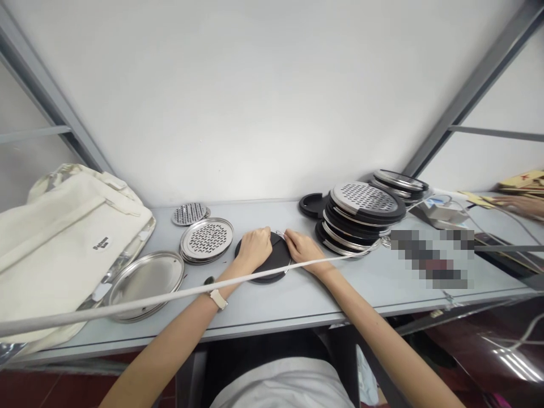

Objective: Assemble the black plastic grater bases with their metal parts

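A round black disc (272,263) lies on the grey table in front of me. My left hand (255,247) is closed on its upper left part, with a watch on that wrist. My right hand (302,249) pinches a thin metal wire (289,265) at the disc's right edge. To the left is a small stack of perforated metal plates (208,241), with smaller perforated discs (189,213) behind it. Plain round metal trays (147,280) lie further left. At the right stands a tall stack of black and metal discs (361,221), its top one perforated.
A cream bag (63,243) fills the left end of the table (297,300). A white cable (178,293) crosses the view above my forearms. Further right are another disc stack (397,182), a small box (442,212) and another person's hand (522,205).
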Tool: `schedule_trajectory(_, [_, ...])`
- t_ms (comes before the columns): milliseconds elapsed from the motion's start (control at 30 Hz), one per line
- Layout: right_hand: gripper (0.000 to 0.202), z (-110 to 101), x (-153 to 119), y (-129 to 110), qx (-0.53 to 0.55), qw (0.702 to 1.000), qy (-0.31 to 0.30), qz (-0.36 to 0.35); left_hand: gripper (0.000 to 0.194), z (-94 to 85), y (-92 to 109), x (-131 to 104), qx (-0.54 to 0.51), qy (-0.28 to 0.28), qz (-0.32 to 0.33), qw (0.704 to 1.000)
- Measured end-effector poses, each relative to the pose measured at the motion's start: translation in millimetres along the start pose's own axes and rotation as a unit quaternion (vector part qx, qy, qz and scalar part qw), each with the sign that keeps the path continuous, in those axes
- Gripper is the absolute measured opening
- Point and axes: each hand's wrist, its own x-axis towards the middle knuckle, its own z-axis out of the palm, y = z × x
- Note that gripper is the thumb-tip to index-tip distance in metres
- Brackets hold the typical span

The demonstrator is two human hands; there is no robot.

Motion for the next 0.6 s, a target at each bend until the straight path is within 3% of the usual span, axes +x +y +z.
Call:
schedule_trajectory(267, [0.024,-1.1,-1.6,-2.6,-0.023,1.000,-0.008,0.006,0.012,1.6,0.2,-0.6,-0.021,0.041,0.023,0.999])
schedule_trajectory(400, [0.025,-2.8,-1.6,-3.6,-0.025,1.000,-0.017,0.002,0.016,-1.8,3.7,-2.6,-0.073,0.085,0.098,0.989])
schedule_trajectory(600, [0.026,-4.2,-0.2,-4.5,-0.020,1.000,-0.024,-0.001,0.024,-1.3,3.4,-1.7,-0.107,0.065,0.180,0.976])
